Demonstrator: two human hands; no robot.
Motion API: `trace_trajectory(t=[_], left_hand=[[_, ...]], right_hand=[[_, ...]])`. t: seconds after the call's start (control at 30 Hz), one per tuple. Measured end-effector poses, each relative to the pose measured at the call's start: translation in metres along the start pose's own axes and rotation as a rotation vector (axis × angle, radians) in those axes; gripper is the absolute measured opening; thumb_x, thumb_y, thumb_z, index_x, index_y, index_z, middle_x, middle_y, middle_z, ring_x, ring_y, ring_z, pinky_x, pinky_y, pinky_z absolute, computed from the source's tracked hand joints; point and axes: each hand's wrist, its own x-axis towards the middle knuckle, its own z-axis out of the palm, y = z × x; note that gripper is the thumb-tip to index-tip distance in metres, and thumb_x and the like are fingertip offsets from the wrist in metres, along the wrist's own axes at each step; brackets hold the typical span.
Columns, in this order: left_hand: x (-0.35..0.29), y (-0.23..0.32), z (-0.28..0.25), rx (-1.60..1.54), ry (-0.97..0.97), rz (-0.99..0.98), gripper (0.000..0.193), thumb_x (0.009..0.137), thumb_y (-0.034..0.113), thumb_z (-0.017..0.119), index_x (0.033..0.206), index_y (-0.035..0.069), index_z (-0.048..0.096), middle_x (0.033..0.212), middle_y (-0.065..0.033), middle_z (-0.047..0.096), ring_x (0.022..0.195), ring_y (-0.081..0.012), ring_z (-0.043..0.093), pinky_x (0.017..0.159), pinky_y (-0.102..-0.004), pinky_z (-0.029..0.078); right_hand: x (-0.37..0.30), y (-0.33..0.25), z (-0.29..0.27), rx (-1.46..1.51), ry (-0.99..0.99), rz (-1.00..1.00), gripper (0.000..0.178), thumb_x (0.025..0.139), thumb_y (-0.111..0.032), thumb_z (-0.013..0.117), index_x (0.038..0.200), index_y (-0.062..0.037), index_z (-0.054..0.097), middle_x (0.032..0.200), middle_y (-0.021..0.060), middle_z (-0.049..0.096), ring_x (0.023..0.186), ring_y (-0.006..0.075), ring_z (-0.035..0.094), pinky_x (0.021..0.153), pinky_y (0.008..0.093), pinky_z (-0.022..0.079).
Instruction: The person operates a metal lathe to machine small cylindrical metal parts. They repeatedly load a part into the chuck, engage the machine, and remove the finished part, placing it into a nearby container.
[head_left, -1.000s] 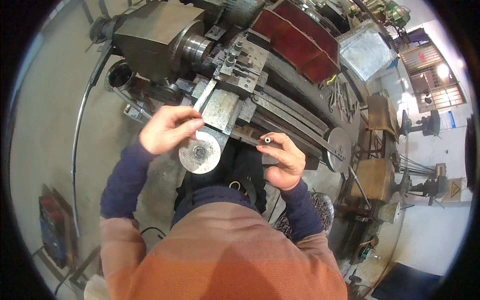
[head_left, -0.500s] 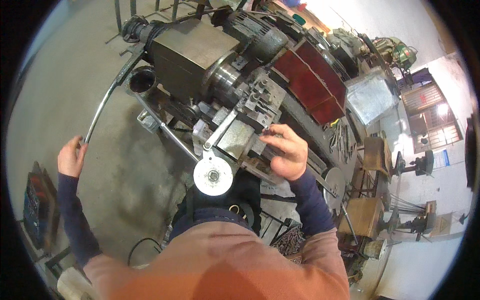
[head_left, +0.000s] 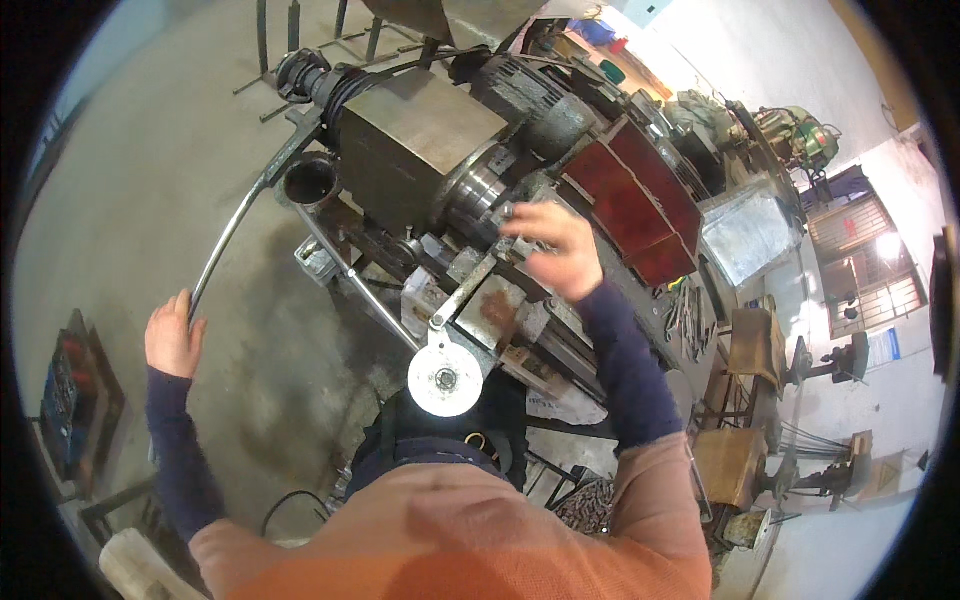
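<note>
A lathe-like metal machine stands in front of me, with a box-shaped housing [head_left: 420, 125] and a shiny round spindle nose [head_left: 478, 190]. At the left, my left hand [head_left: 174, 338] is closed around the long steel lever [head_left: 228, 232] that slants down from the machine's far end. My right hand [head_left: 558, 248] is raised over the tool slide beside the spindle. Its fingertips pinch what looks like a small metal piece [head_left: 508, 211], too small to make out fully. The tool post is mostly hidden behind this hand. Nearest my body is a pale round disc [head_left: 445, 380] with a crank arm.
A dark red box-like cover [head_left: 635, 205] and a silvery sheet-metal box [head_left: 750, 215] lie beyond the machine. Several hand tools [head_left: 688, 318] lie on the right ledge. Smaller machines line the right wall. A dark case [head_left: 72, 400] stands on the floor at far left.
My right hand has moved away from me, from the near end of the slide to beside the spindle. My left hand keeps hold of the lever. The view has shifted slightly.
</note>
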Motion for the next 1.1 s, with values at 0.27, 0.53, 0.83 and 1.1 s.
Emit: trace_trajectory(t=[0.27,0.53,0.83,1.1], left_hand=[[0.051,0.211,0.028,-1.578,-0.566,0.086,0.023,0.090,0.017,0.050,0.091,-0.003,0.060,0.075,-0.0085,0.064,0.070,-0.0142,0.062,0.068,-0.0253,0.049],[0.032,0.278,0.058,-1.988,-1.088,-0.159,0.035,0.092,0.028,0.046,0.089,-0.004,0.060,0.075,-0.0141,0.063,0.067,-0.0201,0.063,0.064,-0.0297,0.051],[0.034,0.282,0.057,-1.689,-0.779,-0.082,0.027,0.088,0.025,0.055,0.094,-0.002,0.061,0.073,-0.0057,0.063,0.063,-0.0097,0.061,0.054,-0.0208,0.047],[0.047,0.278,0.046,-1.603,-0.791,-0.023,0.023,0.084,0.020,0.061,0.086,-0.002,0.065,0.064,-0.0022,0.060,0.056,-0.0054,0.054,0.050,-0.0194,0.044]], right_hand=[[-0.057,-0.065,0.060,0.281,0.141,0.000,0.044,0.055,-0.016,0.054,0.096,-0.0028,0.065,0.106,0.0121,0.061,0.097,0.0290,0.054,0.085,0.0359,0.043],[-0.091,-0.068,0.064,0.239,0.252,0.146,0.045,0.051,-0.013,0.053,0.094,-0.0045,0.064,0.104,0.0126,0.062,0.098,0.0337,0.055,0.086,0.0380,0.043],[-0.091,-0.079,0.059,0.162,0.243,0.167,0.045,0.050,-0.010,0.055,0.094,-0.0031,0.062,0.102,0.0148,0.058,0.093,0.0345,0.054,0.081,0.0375,0.045],[-0.078,-0.077,0.050,0.026,0.174,0.055,0.033,0.050,-0.008,0.056,0.082,-0.0026,0.061,0.087,0.0118,0.058,0.076,0.0300,0.054,0.067,0.0356,0.047]])
